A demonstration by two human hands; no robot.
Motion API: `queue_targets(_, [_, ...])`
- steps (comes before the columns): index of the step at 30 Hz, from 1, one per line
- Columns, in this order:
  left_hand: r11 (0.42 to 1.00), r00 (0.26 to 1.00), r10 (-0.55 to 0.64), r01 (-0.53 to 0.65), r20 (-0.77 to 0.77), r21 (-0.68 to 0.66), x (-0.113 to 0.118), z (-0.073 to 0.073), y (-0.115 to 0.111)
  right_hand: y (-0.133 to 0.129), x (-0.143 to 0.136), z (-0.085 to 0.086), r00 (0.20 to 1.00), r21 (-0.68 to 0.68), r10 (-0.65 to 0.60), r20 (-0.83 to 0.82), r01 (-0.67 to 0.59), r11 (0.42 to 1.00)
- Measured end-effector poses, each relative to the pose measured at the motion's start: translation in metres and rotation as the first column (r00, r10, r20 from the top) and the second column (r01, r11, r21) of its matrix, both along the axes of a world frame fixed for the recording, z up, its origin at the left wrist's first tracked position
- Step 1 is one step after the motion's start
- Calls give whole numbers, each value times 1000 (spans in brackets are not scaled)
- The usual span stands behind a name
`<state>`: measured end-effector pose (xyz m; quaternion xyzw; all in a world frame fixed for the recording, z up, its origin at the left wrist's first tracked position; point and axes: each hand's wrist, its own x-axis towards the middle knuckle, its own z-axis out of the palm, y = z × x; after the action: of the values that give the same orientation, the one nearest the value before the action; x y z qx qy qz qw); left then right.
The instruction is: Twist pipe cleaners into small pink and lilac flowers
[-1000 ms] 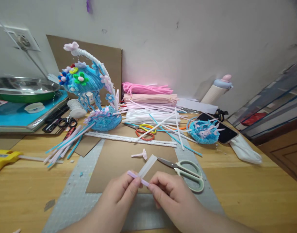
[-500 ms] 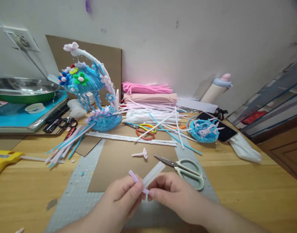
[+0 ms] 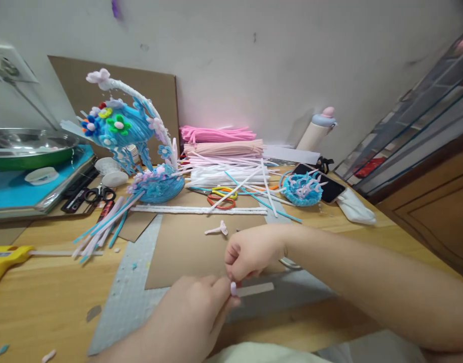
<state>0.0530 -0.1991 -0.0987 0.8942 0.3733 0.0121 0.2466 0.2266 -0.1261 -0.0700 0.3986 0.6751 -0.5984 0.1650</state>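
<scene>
A short lilac pipe cleaner is bent around a translucent white strip that points to the right. My left hand pinches both where they meet. Just above, my right hand has its fingers closed at the pipe cleaner's end, though the fingertips partly hide the grip. Beyond my hands, a small pale-pink flower-like piece with a stem lies on the brown cardboard. The scissors with pale green handles are mostly covered by my right wrist and forearm.
A blue jellyfish-like pipe-cleaner sculpture stands at the back left. Bundles of pink and white pipe cleaners lie by the wall. A yellow glue gun is at left; a blue woven piece and phone are at right.
My right hand has swung up and over to the far side of the strip. The pipe cleaner now curls around the strip, which has tipped from slanting upward to nearly level. The view has shifted.
</scene>
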Motion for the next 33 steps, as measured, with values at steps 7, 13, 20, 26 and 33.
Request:
queue_targets(7, [926,903,352,-296,247,-235,-2,-3,7,-44,-15,33,987,787,-101,127,-38,615])
queue_targets(13, [622,623,689,-247,370,-743,5,-9,14,-82,-18,-13,951,943,-228,-210,259,210])
queue_targets(20, [216,556,806,40,201,-976,2,-4,12,-91,-10,-38,764,690,-292,-576,645,328])
queue_targets(26, [245,627,725,153,286,-957,-5,-2,18,-74,4,-32,642,226,-404,-652,673,704])
queue_targets(33, [541,893,250,192,375,-819,-13,8,17,-30,21,-18,940,-41,-77,-334,67,997])
